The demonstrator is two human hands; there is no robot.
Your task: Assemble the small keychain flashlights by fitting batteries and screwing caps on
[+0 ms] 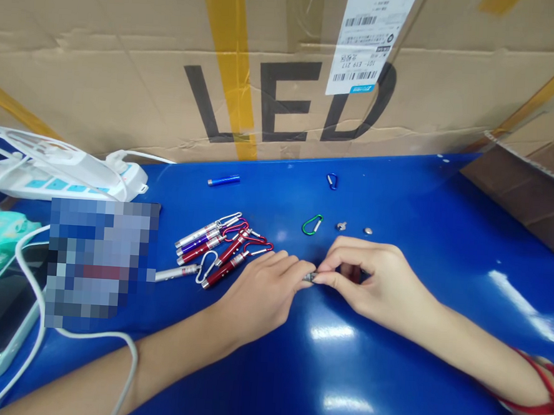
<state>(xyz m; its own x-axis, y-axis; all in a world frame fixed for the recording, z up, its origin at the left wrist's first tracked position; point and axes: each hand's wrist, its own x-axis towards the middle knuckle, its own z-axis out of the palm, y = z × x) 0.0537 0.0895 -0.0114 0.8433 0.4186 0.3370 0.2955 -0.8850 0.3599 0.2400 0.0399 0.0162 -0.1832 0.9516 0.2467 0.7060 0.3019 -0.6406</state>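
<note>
My left hand (265, 288) is closed in a fist, knuckles up, around something mostly hidden. A small grey metallic piece (309, 276) pokes out between its thumb and forefinger. Thumb and forefinger of my right hand (371, 273) pinch the outer end of that piece. A dark red bit shows in the gap of the right hand's fingers, too small to name. Left of my left hand lie several keychain penlights (226, 270), silver, purple and red, with carabiner clips. Beyond the hands are a green carabiner (310, 233) and two small silver caps (368, 231).
Farther back lie a blue penlight tube (223, 180) and a blue carabiner (332, 181). A white power strip (72, 179) with cables and a phone (3, 310) occupy the left side, beside a blurred patch. A large cardboard box (149, 68) stands behind; another box (532, 179) is at right.
</note>
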